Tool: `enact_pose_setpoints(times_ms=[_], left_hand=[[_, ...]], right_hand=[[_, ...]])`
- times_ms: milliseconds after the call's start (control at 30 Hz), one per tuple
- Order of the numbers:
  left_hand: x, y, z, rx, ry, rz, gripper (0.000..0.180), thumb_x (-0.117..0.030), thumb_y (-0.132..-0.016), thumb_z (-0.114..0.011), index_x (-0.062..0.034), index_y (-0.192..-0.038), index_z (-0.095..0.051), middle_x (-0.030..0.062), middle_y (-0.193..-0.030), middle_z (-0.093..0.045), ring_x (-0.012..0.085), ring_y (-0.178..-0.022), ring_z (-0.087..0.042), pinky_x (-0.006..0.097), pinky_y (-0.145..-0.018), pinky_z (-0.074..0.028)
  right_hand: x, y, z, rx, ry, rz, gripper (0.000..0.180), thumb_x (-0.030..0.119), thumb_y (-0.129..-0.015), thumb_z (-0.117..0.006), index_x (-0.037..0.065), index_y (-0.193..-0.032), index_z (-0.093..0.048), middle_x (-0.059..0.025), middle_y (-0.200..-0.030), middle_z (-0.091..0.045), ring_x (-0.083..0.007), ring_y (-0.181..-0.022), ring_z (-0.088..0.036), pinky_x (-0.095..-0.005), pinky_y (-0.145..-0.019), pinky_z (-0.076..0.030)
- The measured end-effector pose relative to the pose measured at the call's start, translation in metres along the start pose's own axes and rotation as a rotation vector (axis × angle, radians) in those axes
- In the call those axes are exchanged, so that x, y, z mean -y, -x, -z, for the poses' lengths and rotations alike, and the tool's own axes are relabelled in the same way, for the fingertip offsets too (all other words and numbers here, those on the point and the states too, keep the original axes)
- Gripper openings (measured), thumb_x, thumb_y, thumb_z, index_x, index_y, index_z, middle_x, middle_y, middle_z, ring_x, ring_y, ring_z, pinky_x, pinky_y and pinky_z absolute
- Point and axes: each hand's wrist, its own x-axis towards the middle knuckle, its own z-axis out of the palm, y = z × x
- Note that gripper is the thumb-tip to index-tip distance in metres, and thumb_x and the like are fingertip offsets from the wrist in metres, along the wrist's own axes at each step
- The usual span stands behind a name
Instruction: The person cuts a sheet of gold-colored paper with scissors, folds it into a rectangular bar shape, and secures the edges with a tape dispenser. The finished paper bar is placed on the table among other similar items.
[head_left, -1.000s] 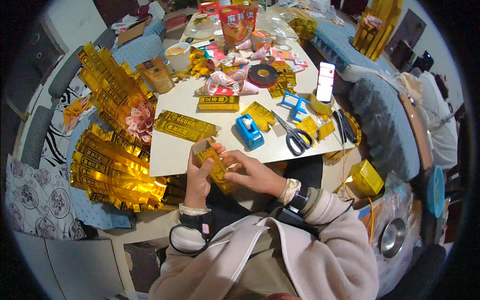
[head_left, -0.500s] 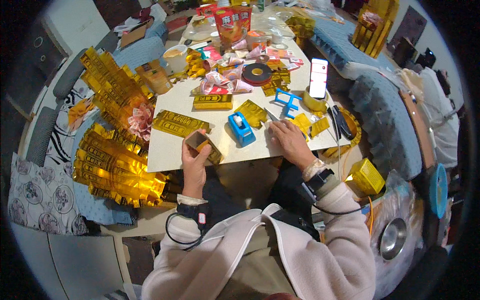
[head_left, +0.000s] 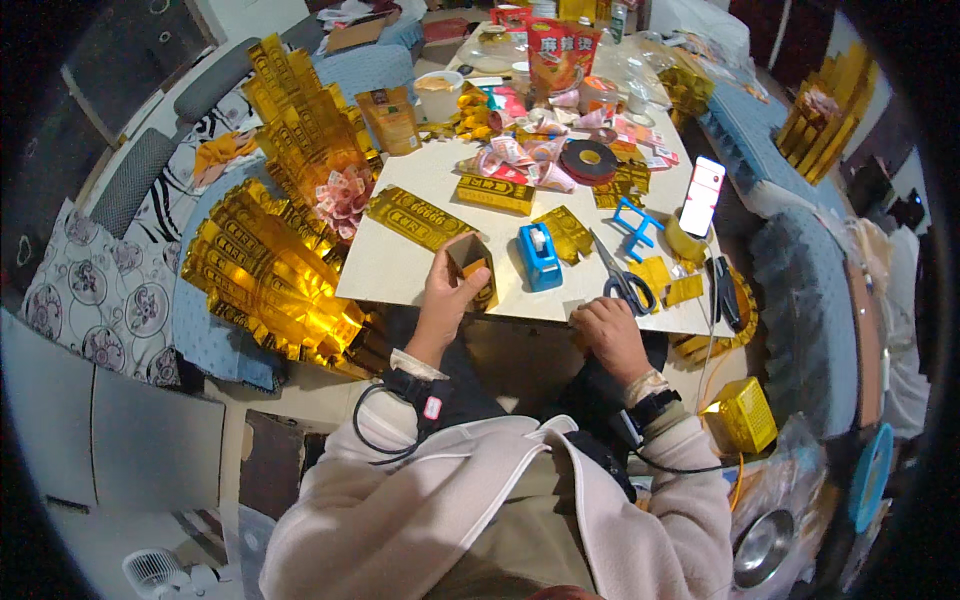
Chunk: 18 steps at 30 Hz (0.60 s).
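My left hand is wrapped round a small open-ended gold cardboard box at the table's front edge, thumb at its opening. To the right, my right hand sits at the same edge, fingers curled together. A small greyish scrap shows by its fingertips; what they pinch is unclear. Just beyond that hand lie dark-handled scissors. Between the hands, further in, stands a blue tape dispenser. A flat gold printed card lies beyond the left hand, and a closed gold box is behind the dispenser.
On the right are a blue plastic frame, a lit phone leaning on a tape roll, and a black stapler-like tool. Rolled pink paper and a dark tape reel lie farther back. Tall gold card structures stand left.
The view has turned, so the table sits further right in it. My right hand has drawn back from beside the scissors to the table's edge, uncovering their handles. My left hand keeps the box.
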Motion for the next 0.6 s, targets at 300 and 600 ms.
enact_pose_setpoints(times_ms=[300,600], left_hand=[[-0.004,0.002,0.000,0.146,-0.087,-0.002,0.067,-0.022,-0.094,-0.077,-0.0052,-0.148,-0.043,0.0097,-0.140,-0.057,0.0186,-0.130,-0.053,0.034,-0.114,-0.039],[0.004,0.004,0.001,0.130,-0.100,-0.031,0.062,-0.028,-0.096,-0.072,-0.0102,-0.148,-0.043,0.0100,-0.142,-0.050,0.0241,-0.134,-0.046,0.038,-0.117,-0.034]], right_hand=[[0.046,-0.065,0.040,-0.290,-1.102,-0.588,0.014,0.015,-0.096,-0.073,0.001,-0.100,-0.072,-0.0025,-0.087,-0.069,-0.0127,-0.068,-0.061,-0.0269,-0.065,-0.049],[0.072,-0.136,0.044,0.006,-1.381,-0.635,0.035,0.012,-0.099,-0.069,0.000,-0.130,-0.059,-0.0051,-0.088,-0.069,-0.0110,-0.069,-0.069,-0.0219,-0.061,-0.055]])
